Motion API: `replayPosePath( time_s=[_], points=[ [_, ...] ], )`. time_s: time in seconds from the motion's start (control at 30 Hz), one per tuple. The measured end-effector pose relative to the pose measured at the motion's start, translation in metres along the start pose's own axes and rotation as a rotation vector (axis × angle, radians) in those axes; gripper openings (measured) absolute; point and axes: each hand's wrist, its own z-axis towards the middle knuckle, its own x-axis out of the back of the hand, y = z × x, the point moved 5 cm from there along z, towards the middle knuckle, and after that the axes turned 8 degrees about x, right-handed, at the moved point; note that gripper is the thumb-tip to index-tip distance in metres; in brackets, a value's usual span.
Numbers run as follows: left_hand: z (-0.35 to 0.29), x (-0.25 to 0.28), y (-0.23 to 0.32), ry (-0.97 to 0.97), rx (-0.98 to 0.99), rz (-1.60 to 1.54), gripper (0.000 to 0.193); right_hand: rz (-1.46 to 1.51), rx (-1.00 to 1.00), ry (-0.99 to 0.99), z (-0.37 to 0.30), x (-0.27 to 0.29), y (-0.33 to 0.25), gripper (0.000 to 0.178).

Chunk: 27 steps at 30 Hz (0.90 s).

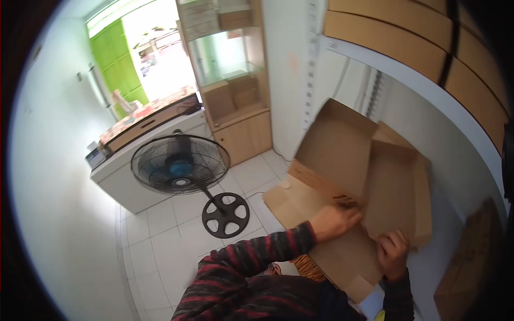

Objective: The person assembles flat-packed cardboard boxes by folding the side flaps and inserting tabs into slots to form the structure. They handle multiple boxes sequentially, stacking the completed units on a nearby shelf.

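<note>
Before me lies a partly unfolded brown cardboard box (348, 257), its panels spread flat. On its upper part my left hand (337, 220) has its fingers curled and pressed together, next to a small dark-striped patch (345, 200) on the cardboard. What those fingers hold, if anything, is hidden. At the right edge of the same cardboard, my right hand (393, 252) has its fingers bent over the rim. Just beyond my hands, an open box section (340, 136) stands tilted up, with an open tray-like cardboard box (396, 187) beside it on the right.
A standing fan (181, 163) on a round base (226, 215) is on the tiled floor to the left. Behind it are a white desk (128, 187) and a wooden cabinet (243, 136). Boxes fill a shelf (385, 40) at upper right; another carton (466, 262) stands right.
</note>
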Motion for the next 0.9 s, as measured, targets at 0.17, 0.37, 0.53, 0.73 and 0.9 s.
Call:
replayPosePath(
  time_s=[0.17, 0.37, 0.53, 0.73, 0.9],
  points=[
    [0.015, 0.020, 0.009, 0.003, 0.057, -0.054, 0.023, 0.008, 0.149, -0.058, -0.001, -0.002, -0.006, 0.012],
    [0.014, 0.035, 0.006, 0.152, 0.075, -0.156, 0.019, 0.014, 0.004, 0.147, 0.001, 0.011, 0.011, 0.009],
    [0.011, 0.030, 0.002, 0.134, 0.118, -0.255, 0.020, -0.039, 0.268, 0.039, -0.005, 0.003, 0.004, 0.010],
    [0.012, 0.033, 0.001, 0.158, 0.126, -0.298, 0.021, 0.010, 0.159, 0.143, -0.005, 0.010, 0.008, 0.009],
    [0.014, 0.028, 0.004, 0.144, 0.036, -0.306, 0.020, -0.016, 0.215, 0.093, -0.007, 0.004, 0.008, 0.010]
  ],
)
